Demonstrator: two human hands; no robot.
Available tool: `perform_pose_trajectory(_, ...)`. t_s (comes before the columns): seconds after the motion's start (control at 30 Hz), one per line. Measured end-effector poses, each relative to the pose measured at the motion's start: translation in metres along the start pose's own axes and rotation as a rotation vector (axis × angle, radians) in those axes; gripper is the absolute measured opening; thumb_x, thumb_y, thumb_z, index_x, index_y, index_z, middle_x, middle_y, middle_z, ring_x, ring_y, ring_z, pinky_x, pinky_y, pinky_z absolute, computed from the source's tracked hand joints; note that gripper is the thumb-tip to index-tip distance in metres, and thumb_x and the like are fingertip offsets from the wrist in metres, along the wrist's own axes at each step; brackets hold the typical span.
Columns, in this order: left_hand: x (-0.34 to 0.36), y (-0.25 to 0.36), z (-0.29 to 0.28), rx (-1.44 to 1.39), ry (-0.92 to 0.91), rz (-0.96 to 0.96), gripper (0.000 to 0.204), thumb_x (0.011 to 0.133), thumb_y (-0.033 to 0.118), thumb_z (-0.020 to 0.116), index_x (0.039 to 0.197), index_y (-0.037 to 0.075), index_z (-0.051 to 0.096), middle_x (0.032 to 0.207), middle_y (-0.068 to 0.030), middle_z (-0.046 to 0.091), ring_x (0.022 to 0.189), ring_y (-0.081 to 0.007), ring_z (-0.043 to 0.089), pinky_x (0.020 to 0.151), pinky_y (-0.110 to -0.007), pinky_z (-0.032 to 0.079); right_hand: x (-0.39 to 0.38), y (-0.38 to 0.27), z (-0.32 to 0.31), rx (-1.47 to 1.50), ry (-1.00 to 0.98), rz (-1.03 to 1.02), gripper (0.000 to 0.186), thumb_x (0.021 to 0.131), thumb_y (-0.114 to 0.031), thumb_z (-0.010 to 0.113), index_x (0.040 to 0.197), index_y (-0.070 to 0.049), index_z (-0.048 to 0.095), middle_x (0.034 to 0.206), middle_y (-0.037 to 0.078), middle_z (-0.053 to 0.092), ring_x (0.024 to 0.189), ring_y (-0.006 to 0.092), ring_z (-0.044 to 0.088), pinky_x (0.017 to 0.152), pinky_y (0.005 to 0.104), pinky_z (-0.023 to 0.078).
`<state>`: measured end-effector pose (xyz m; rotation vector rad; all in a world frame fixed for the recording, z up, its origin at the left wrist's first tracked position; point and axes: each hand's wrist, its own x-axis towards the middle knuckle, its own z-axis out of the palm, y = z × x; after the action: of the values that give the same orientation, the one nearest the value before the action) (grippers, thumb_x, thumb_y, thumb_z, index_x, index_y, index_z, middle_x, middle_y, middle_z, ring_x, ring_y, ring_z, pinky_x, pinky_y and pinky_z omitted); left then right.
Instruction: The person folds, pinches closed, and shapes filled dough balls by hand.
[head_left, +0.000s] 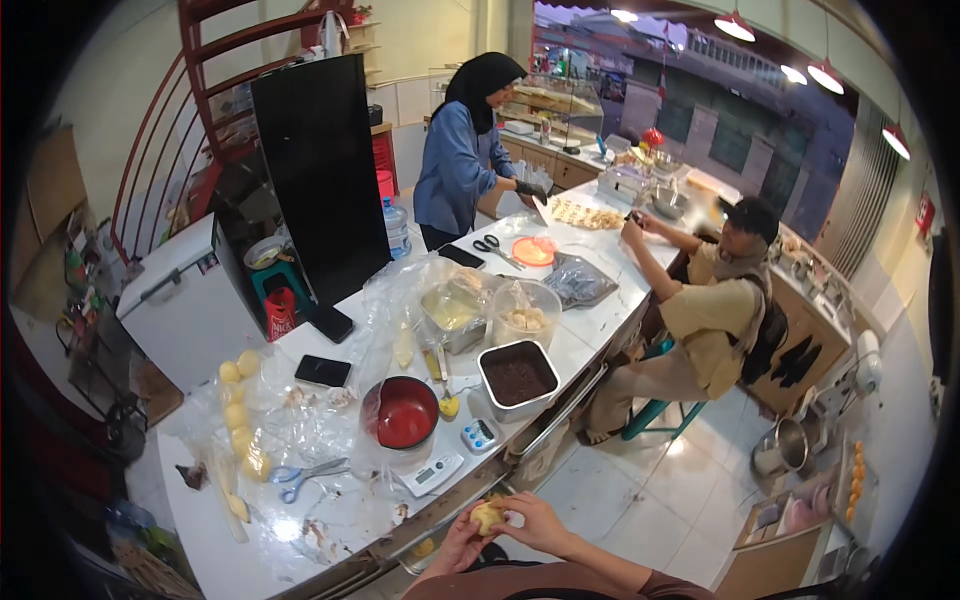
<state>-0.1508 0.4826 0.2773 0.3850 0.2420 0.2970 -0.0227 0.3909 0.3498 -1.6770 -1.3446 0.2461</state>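
Close to my body, at the table's near edge, my left hand and my right hand hold a small piece of pale yellow dough between them. The fingers of both are curled round it. Just beyond on the tabletop lie a white digital scale and a blue-and-white timer. A dark pot with a red inside stands behind the scale. To its right is a square metal tin of dark brown filling. Several yellow dough balls rest on plastic sheeting at the left.
Blue-handled scissors and a black phone lie on the left. Behind the tin stands a clear tub of pale pieces. A person in blue works across the table; another, in beige, sits at the right.
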Motion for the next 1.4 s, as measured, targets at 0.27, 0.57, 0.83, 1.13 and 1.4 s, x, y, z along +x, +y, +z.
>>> perform_pose_trajectory(0.27,0.009,0.0,-0.007,-0.08,-0.083,-0.06,0.045,0.076,0.008,0.054,0.117,0.015,0.037,0.116,-0.0114,0.04,0.101,-0.024,0.047,0.079,-0.033,0.045,-0.004,0.004,-0.008,-0.041,-0.077,-0.003,0.017,0.062,-0.013,0.064,0.079,-0.01,0.062,0.065,0.003,0.056,0.065,0.0191,0.05,0.061,0.0292,0.037)
perform_pose_trajectory(0.57,0.008,-0.014,0.01,-0.148,-0.026,-0.035,0.045,0.076,0.01,0.054,0.118,0.016,0.037,0.12,-0.0107,0.036,0.102,-0.0227,0.045,0.084,-0.034,0.042,-0.006,0.002,-0.008,-0.162,-0.032,-0.036,0.013,0.065,-0.017,0.063,0.076,-0.011,0.061,0.068,0.001,0.054,0.068,0.0158,0.048,0.066,0.0283,0.031)
perform_pose_trajectory(0.83,0.0,-0.006,0.01,-0.187,-0.008,-0.151,0.047,0.081,0.014,0.047,0.123,0.015,0.028,0.117,-0.0107,0.038,0.104,-0.0236,0.043,0.086,-0.035,0.04,-0.009,-0.006,-0.005,-0.255,0.019,0.044,0.011,0.064,-0.017,0.063,0.073,-0.011,0.06,0.067,0.0,0.055,0.068,0.0146,0.049,0.066,0.0302,0.031)
perform_pose_trajectory(1.13,-0.001,0.0,-0.004,-0.311,0.059,-0.146,0.041,0.079,0.016,0.05,0.117,0.013,0.035,0.117,-0.0139,0.038,0.107,-0.0281,0.04,0.089,-0.04,0.037,0.018,0.0,-0.011,-0.097,-0.161,0.112,0.011,0.065,-0.014,0.063,0.073,-0.009,0.058,0.071,0.001,0.058,0.067,0.0148,0.052,0.064,0.0285,0.037)
perform_pose_trajectory(1.4,-0.006,0.013,-0.035,-0.39,0.095,-0.094,0.031,0.076,0.014,0.054,0.106,0.014,0.046,0.119,-0.0166,0.035,0.111,-0.037,0.033,0.093,-0.044,0.032,0.04,0.013,-0.261,-0.139,0.929,0.073,0.036,0.078,-0.008,0.048,0.114,-0.005,0.044,0.073,0.001,0.055,0.066,0.0067,0.049,0.064,0.0194,0.041)
